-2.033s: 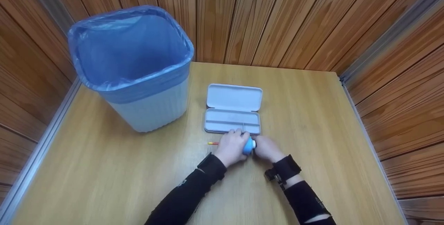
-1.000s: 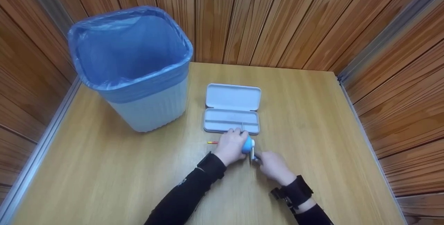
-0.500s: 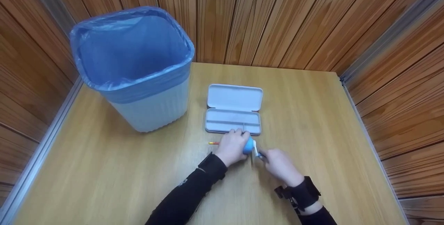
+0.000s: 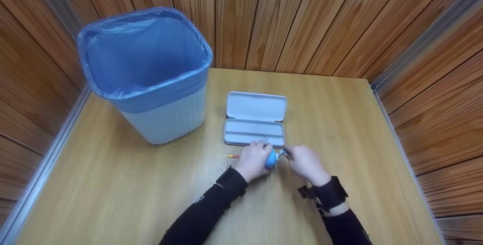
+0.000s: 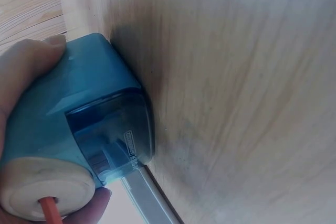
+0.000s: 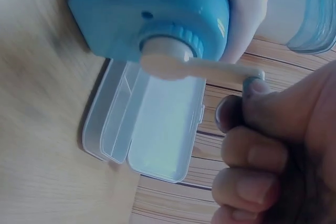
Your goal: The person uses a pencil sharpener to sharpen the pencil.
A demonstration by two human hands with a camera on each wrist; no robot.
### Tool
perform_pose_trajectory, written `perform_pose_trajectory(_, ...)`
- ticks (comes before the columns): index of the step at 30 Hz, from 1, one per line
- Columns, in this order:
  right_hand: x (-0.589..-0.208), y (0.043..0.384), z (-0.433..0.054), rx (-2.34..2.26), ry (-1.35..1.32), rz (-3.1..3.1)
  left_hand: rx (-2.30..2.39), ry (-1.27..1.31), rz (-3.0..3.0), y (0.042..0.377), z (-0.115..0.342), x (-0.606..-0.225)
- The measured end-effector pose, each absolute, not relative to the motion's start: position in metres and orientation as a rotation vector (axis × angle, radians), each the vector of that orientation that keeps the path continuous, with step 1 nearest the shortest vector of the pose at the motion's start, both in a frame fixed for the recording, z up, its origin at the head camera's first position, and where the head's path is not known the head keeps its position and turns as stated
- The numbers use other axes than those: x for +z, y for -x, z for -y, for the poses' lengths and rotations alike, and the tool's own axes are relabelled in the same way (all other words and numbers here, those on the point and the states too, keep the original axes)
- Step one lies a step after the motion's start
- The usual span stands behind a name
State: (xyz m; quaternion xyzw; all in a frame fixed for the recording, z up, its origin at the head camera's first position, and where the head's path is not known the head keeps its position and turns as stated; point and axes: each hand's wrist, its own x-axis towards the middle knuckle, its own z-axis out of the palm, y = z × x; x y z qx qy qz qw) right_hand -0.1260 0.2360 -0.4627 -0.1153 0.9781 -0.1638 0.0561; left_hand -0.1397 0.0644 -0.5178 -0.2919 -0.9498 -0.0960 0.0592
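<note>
A blue crank pencil sharpener (image 5: 79, 93) stands on the table, gripped over its top by my left hand (image 4: 253, 159). An orange pencil (image 5: 50, 209) is stuck in the hole of its pale round front; in the head view the pencil's yellow-tipped end shows left of the hand. A dark see-through shavings drawer (image 5: 113, 132) sits low in the sharpener. My right hand (image 4: 306, 164) pinches the knob at the end of the white crank arm (image 6: 220, 70), on the sharpener's right side. The pencil's point is hidden inside.
Just behind the sharpener lies an open pale pencil case (image 4: 256, 118) with a divided tray, its lid tipped back. A white bin with a blue liner (image 4: 160, 97) stands at the back left. Wooden panel walls (image 4: 302, 22) bound the table (image 4: 332, 124).
My right hand has carried the crank round, down toward me and then back up to the far side. My left hand, the sharpener and the pencil hold their place.
</note>
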Motion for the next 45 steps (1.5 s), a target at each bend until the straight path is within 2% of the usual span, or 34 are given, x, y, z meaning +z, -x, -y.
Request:
perform_pose_trajectory(14, -0.478, 0.166, -0.233, -0.497, 0.231, -2.862, -0.271, 0.888, 2.86, 0.139, -0.064, -0.517)
perform_pose_trajectory(23, -0.499, 0.175, -0.232, -0.465, 0.242, -2.827, -0.298, 0.898, 2.875, 0.139, -0.065, -0.517)
perform_pose_trajectory(32, -0.519, 0.164, -0.231, -0.448, 0.277, -2.821, -0.288, 0.883, 2.827, 0.138, -0.064, -0.518)
perform_pose_trajectory(45, -0.53, 0.127, -0.227, -0.277, 0.367, -2.973, -0.291, 0.862, 2.828, 0.137, -0.065, -0.517)
